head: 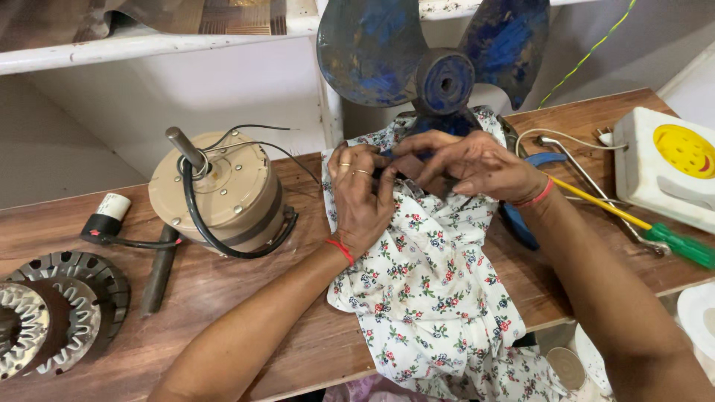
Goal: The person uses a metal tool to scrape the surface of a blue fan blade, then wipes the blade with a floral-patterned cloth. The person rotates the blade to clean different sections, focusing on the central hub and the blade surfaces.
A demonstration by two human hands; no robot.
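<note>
Centre frame: your left hand and right hand both pinch the floral cloth beneath the blue fan blade, probably cushioning it. Beige motor stands left, apart.

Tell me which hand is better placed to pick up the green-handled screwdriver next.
Right. The right hand is on the floral cloth below the blue fan blade, nearer the green-handled screwdriver. The left hand lies toward the beige motor.
</note>
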